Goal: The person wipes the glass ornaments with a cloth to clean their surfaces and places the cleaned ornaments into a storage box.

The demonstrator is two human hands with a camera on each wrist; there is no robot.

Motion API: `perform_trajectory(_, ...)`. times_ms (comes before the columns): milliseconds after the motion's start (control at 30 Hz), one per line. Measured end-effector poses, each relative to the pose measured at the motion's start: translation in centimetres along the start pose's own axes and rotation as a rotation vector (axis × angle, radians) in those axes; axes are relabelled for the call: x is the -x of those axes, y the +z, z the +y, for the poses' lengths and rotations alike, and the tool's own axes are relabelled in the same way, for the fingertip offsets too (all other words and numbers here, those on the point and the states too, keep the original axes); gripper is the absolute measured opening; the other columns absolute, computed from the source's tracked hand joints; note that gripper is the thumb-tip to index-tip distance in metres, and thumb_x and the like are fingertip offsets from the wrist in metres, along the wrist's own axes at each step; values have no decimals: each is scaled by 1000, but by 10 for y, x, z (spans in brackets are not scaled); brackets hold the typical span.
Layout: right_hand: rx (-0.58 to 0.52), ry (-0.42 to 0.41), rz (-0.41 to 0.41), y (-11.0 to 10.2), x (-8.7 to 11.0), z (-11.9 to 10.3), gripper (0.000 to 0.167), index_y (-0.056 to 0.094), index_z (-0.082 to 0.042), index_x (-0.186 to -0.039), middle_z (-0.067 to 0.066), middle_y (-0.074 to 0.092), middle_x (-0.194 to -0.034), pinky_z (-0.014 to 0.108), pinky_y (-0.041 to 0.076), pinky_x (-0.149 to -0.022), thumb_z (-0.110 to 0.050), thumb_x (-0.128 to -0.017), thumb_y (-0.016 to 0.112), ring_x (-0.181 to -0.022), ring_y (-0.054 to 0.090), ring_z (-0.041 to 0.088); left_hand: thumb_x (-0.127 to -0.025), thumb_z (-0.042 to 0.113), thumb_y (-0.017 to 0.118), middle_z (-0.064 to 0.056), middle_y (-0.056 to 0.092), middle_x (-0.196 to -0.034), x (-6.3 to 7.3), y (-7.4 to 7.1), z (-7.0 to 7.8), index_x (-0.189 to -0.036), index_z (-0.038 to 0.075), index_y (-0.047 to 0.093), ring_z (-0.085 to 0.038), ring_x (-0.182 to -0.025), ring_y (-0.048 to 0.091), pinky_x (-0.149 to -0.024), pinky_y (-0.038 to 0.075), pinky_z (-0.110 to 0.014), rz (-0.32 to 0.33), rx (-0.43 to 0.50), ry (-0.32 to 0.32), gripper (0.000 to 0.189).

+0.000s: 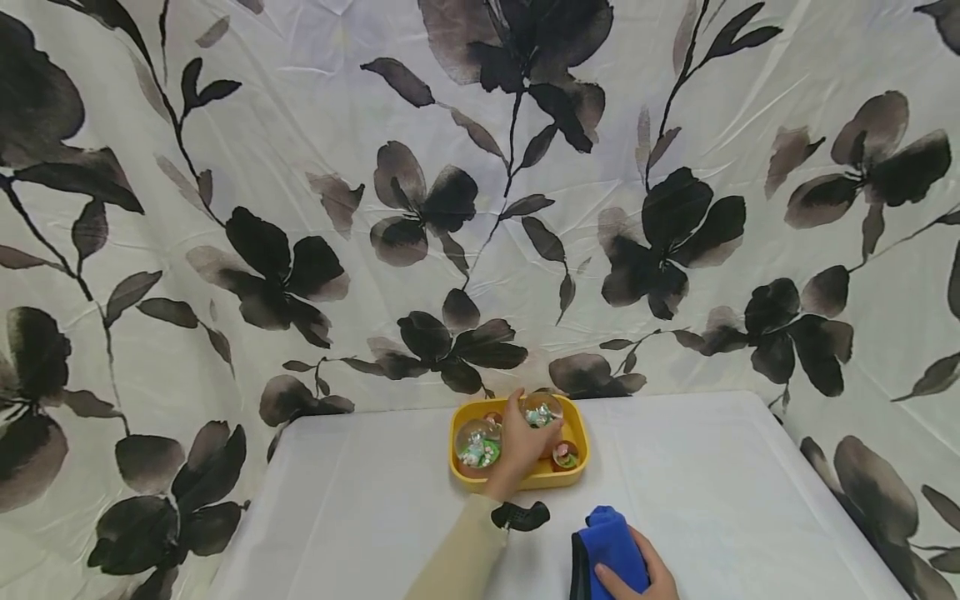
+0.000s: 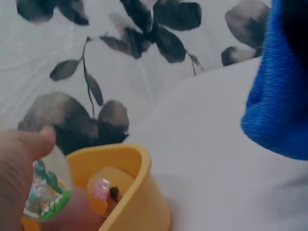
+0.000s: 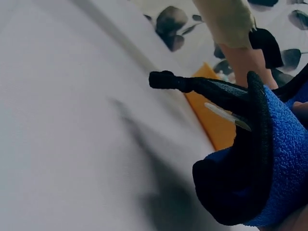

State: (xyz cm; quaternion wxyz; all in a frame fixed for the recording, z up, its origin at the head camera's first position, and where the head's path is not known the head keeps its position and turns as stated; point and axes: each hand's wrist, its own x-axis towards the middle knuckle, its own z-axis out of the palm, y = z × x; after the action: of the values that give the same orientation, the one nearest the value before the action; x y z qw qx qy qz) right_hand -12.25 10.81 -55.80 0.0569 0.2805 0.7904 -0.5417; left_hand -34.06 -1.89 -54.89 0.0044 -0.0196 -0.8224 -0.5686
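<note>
In the head view my left hand [image 1: 519, 440] reaches into a yellow tray [image 1: 454, 462] and grips a clear snow globe [image 1: 544, 408] at its back right. The left wrist view shows thumb and fingers around this snow globe [image 2: 55, 187], which has green and white figures inside. Left of the hand sits another large snow globe [image 1: 477, 444]. A small globe [image 1: 566, 455] with a pink figure lies at the tray's right. Nearer the front, my right hand [image 1: 654, 575] holds a folded blue cloth [image 1: 617, 546] with black edging, its thumb across the fold.
The tray stands near the back edge of a white-covered table [image 1: 360, 508]. Behind it hangs a white curtain [image 1: 345, 158] printed with dark flowers. Another small globe [image 1: 492, 418] shows behind the large left one. A black strap [image 1: 519, 517] circles the left wrist.
</note>
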Motion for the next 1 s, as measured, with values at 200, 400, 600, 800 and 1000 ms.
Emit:
perform_trajectory(200, 6, -49, 34, -15, 1, -8, 112, 37, -1, -144, 29, 49, -134, 60, 47, -85, -68, -64, 77, -116, 49, 48, -84, 19, 73, -12, 42, -139, 20, -13, 11, -144, 10, 37, -31, -127, 44, -105, 37, -49, -15, -1, 47, 71)
perform_trajectory(400, 4, -72, 55, -43, -2, -14, 106, 31, -2, -148, 30, 40, -142, 62, 43, -90, -61, -72, 76, -122, 44, 50, -90, 21, 70, -10, 45, -134, 59, -40, 15, -140, 8, 41, -30, -127, 43, -104, 37, -48, -179, 20, 164, 59)
perform_trajectory(600, 62, -145, 86, -77, -11, -15, 91, 29, -3, -149, 30, 37, -144, 63, 42, -92, -49, -83, 73, -124, 42, 51, -92, 21, 67, 3, 54, -122, 93, -68, -2, -123, 17, 57, -23, -119, 49, -99, 41, -49, -344, -11, 199, 33)
perform_trajectory(800, 118, -200, 103, -104, -30, -24, 94, 24, -4, -152, 31, 33, -146, 68, 36, -94, -51, -85, 70, -127, 37, 53, -92, 17, 65, 7, 63, -109, 113, -92, -27, -112, 14, 65, -27, -109, 57, -87, 48, -40, -438, -40, 130, 19)
perform_trajectory(1000, 214, -256, 123, -127, -51, -33, 93, 22, -4, -152, 33, 31, -146, 70, 36, -92, -52, -87, 67, -126, 35, 56, -92, 14, 65, 4, 65, -105, 136, -113, -57, -106, 13, 66, -22, -102, 59, -82, 49, -40, -451, -38, -11, 14)
